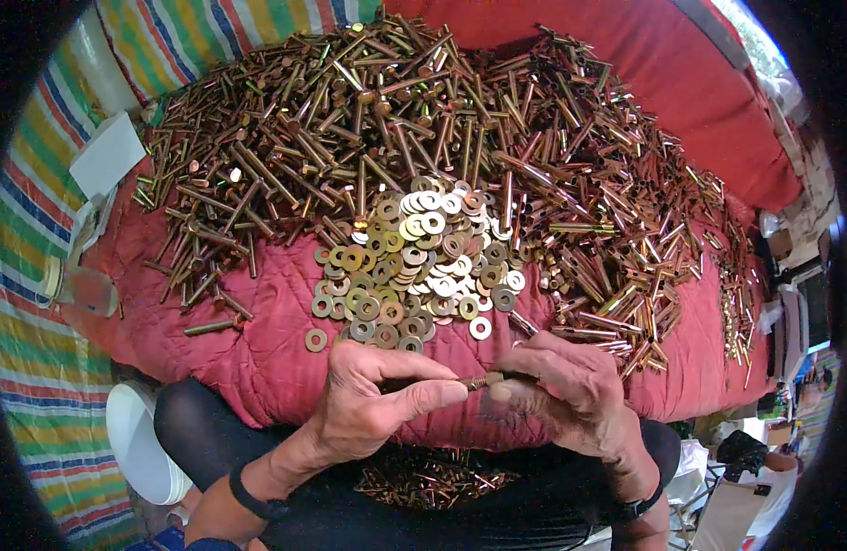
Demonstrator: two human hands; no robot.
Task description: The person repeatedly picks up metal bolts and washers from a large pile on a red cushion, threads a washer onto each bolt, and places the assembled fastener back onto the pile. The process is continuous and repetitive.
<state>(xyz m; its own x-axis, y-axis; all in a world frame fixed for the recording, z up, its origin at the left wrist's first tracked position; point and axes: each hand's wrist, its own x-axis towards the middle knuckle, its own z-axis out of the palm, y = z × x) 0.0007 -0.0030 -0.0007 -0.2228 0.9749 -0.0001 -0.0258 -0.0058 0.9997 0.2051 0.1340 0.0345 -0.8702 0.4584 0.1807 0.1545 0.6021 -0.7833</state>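
My left hand (373, 404) pinches a bolt (477, 382) between thumb and forefinger, its threaded end pointing right. Fingers of my right hand (570, 390) close around that threaded end; whether they hold a separate small part there is hidden. Both hands are just in front of a heap of flat ring washers (419, 266). Behind the washers lies a big pile of brassy hex bolts (350, 129). To the right spreads a pile of metal sleeves (616, 285). A single bolt (212, 327) rests left of the washers.
A red quilted cloth (231, 367) lies under the piles. More assembled-looking metal pieces (433, 479) sit below my hands, between my legs. At the left are a clear jar (85, 289), a white card (107, 154) and a white bucket (143, 441). Striped sheeting (47, 404) lines that side.
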